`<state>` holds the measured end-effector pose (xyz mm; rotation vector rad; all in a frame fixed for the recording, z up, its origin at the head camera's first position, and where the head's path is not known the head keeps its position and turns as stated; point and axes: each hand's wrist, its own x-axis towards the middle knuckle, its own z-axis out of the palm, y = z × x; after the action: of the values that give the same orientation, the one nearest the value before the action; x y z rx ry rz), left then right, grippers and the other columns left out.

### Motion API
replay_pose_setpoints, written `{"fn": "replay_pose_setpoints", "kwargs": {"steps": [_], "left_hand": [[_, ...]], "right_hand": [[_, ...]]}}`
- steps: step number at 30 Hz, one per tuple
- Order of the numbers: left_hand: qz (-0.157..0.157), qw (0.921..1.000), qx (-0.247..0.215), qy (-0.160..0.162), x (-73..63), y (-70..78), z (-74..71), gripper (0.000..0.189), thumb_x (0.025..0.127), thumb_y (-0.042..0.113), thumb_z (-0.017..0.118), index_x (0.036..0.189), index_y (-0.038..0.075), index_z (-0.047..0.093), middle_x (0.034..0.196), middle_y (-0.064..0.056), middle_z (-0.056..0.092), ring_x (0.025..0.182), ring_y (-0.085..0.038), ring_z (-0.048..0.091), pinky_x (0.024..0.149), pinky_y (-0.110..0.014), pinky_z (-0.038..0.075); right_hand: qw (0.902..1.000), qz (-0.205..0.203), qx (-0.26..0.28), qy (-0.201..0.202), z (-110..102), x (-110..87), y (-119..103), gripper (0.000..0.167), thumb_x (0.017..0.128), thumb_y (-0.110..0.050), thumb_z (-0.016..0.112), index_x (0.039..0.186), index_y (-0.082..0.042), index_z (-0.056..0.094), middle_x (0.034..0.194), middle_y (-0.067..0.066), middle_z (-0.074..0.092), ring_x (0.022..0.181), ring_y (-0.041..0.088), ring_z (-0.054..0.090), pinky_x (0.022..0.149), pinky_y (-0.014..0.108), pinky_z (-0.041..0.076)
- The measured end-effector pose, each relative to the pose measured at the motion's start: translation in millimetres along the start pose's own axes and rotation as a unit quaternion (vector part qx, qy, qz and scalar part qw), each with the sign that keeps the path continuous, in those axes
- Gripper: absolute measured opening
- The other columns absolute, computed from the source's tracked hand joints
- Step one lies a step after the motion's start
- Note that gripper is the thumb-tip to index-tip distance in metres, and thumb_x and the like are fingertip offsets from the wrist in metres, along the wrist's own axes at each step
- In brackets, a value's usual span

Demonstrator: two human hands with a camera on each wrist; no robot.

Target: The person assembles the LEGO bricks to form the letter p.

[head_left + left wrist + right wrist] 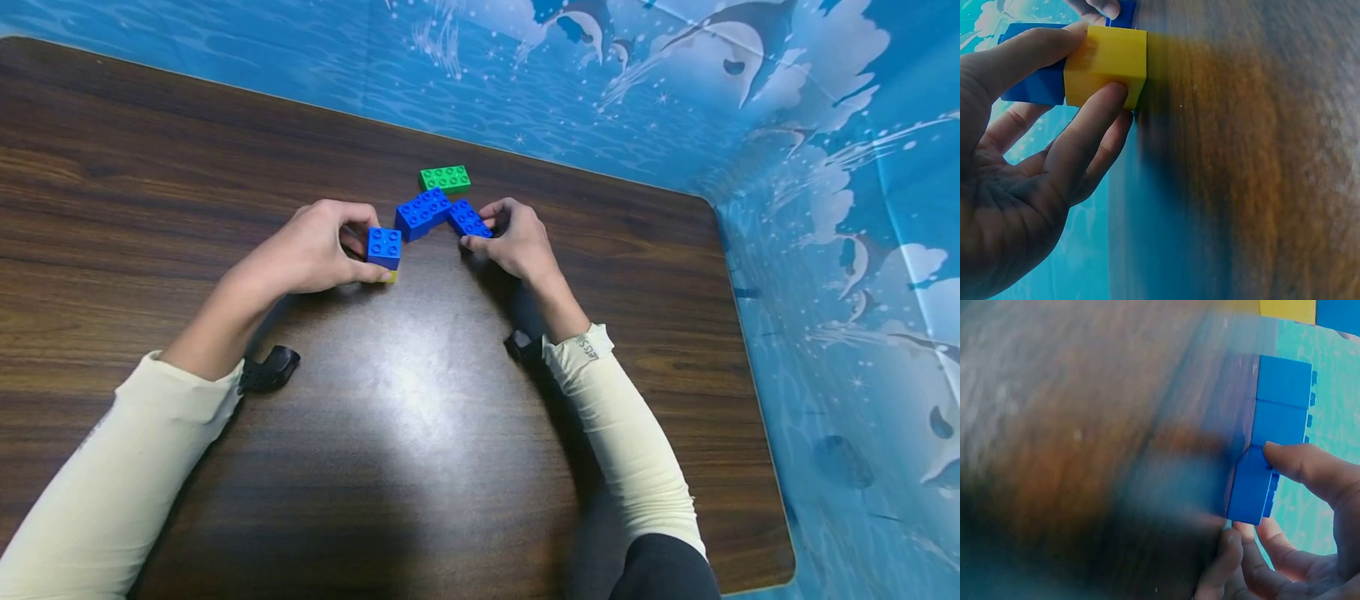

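Observation:
My left hand (pixel 322 250) grips a small stack by its sides, thumb at the near side. On top of that stack is a square blue brick (pixel 384 248) with studs; below it is a yellow brick (pixel 1110 59). To the right, my right hand (pixel 519 242) pinches a blue brick (pixel 469 219) between thumb and fingers, low at the table. This brick's far end meets a larger blue brick (pixel 422 213), which stands between the two hands. Just behind lies a green brick (pixel 446 178), studs up.
The dark wooden table (pixel 337 500) has its far edge beyond the bricks. A blue curtain (pixel 480 92) printed with dolphins hangs behind it and along the right side. Black wrist mounts (pixel 272 369) sit under both sleeves, close over the table.

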<state>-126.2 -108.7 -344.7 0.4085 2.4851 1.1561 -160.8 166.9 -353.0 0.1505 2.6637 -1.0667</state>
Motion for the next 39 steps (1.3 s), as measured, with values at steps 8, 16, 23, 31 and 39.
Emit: {"fn": "replay_pose_setpoints", "kwargs": {"steps": [8,16,23,31,39], "left_hand": [[-0.001,1.0000,0.001,-0.002,0.3,-0.9,0.4,0.034,0.087,0.018,0.092,0.105,0.007,0.066,0.120,-0.023,0.072,0.110,-0.040,0.073,0.096,-0.061,0.055],[-0.001,1.0000,0.002,-0.002,0.5,-1.0,0.3,0.034,0.086,0.019,0.092,0.106,0.007,0.066,0.120,-0.023,0.073,0.110,-0.040,0.074,0.097,-0.060,0.055],[0.002,1.0000,0.005,0.001,0.2,-1.2,-0.5,0.033,0.086,0.018,0.092,0.105,0.007,0.067,0.117,-0.022,0.074,0.108,-0.039,0.074,0.096,-0.060,0.055],[0.001,1.0000,0.004,-0.002,1.2,-0.6,-1.4,0.033,0.087,0.018,0.091,0.106,0.007,0.067,0.121,-0.023,0.072,0.110,-0.041,0.073,0.097,-0.060,0.055],[0.004,1.0000,0.005,-0.003,0.6,-0.3,-1.7,0.032,0.087,0.017,0.090,0.105,0.007,0.067,0.122,-0.023,0.071,0.111,-0.041,0.072,0.097,-0.060,0.056]], "right_hand": [[0.9995,0.026,0.020,0.000,-4,-0.5,2,0.040,0.094,-0.023,0.085,0.126,-0.007,0.068,0.123,0.011,0.072,0.108,0.023,0.066,0.091,0.035,0.055],[0.9911,0.040,0.125,-0.025,-12,1.4,9,0.036,0.096,-0.017,0.082,0.126,-0.005,0.066,0.117,0.009,0.063,0.089,0.019,0.064,0.074,0.028,0.059],[0.9810,0.035,0.185,-0.046,-21,2.0,12,0.036,0.098,-0.013,0.079,0.130,-0.003,0.065,0.111,0.008,0.063,0.093,0.020,0.074,0.078,0.030,0.066],[0.9757,0.025,0.209,-0.059,-29,1.0,16,0.036,0.100,-0.013,0.077,0.132,-0.003,0.064,0.111,0.009,0.067,0.087,0.020,0.077,0.076,0.032,0.067],[0.9802,-0.006,0.189,-0.059,-38,-5.9,7,0.041,0.100,-0.012,0.077,0.137,-0.001,0.064,0.124,0.017,0.070,0.102,0.031,0.076,0.073,0.030,0.066]]}}
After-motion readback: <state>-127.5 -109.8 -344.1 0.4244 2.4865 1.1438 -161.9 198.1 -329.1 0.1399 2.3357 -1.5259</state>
